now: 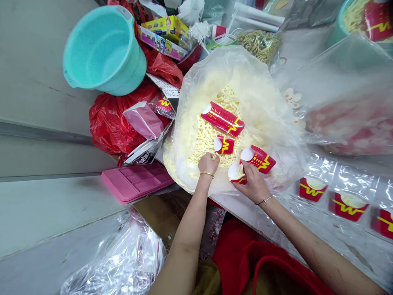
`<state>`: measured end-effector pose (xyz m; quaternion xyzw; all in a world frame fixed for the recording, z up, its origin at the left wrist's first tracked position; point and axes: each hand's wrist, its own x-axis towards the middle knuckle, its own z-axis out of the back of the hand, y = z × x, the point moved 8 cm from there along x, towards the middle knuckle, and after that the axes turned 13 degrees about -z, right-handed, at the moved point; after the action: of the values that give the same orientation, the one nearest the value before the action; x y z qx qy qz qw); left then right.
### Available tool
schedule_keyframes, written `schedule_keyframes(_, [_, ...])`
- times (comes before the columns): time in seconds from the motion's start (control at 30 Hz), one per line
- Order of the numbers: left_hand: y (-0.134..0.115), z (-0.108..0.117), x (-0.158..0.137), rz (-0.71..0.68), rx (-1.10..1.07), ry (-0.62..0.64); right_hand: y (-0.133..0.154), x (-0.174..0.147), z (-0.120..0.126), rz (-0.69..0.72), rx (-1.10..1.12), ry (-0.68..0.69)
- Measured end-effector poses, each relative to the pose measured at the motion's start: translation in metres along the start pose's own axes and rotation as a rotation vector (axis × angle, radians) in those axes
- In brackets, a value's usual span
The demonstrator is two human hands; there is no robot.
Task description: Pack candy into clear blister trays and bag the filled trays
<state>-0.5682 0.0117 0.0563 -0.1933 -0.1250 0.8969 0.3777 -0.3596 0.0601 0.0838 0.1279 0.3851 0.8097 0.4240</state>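
Observation:
A large clear plastic bag lies spread open, with a heap of pale fry-shaped pieces in it. My left hand is down at the near side of the heap, its fingers pinched at a pale piece; the fingertips are partly hidden. In my right hand is a small red fry carton with a white inside and a yellow zigzag, tilted, a pale piece at its mouth. On the heap rest a long nested stack of cartons, a smaller carton and another stack beside my right hand.
Filled cartons in clear wrap line the table at right. A turquoise bucket stands at upper left above red plastic bags. A pink tray lies at left. Another tub with cartons is at upper right.

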Motion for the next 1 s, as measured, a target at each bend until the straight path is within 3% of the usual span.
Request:
schedule_keyframes(0.1, [0.003,-0.008,0.001,0.016,-0.328,-0.089,-0.001,-0.001,0.0,0.003,0.003,-0.001])
schedule_keyframes(0.2, [0.009,0.001,-0.006,0.029,-0.602,-0.122,-0.001,0.0,0.003,0.003,0.011,0.001])
schedule_keyframes(0.33, [0.001,0.024,-0.024,0.011,-0.83,-0.048,0.009,0.004,0.005,0.011,0.021,-0.009])
schedule_keyframes(0.43, [-0.02,0.033,-0.039,-0.017,-1.155,0.041,0.02,0.008,0.002,0.011,0.021,-0.013])
schedule_keyframes(0.5, [-0.033,0.035,-0.046,-0.047,-1.249,0.095,0.027,0.011,0.0,0.01,0.024,-0.02])
schedule_keyframes(0.6, [-0.049,0.031,-0.051,-0.155,-1.126,0.173,0.032,0.012,0.0,0.002,0.027,-0.03])
schedule_keyframes(0.8, [-0.072,0.033,-0.054,-0.423,-0.498,0.163,0.033,0.006,0.002,0.041,0.033,-0.028])
schedule_keyframes(1.0, [-0.11,0.023,-0.073,-0.717,-0.052,0.408,0.023,-0.002,0.003,0.079,0.077,-0.049])
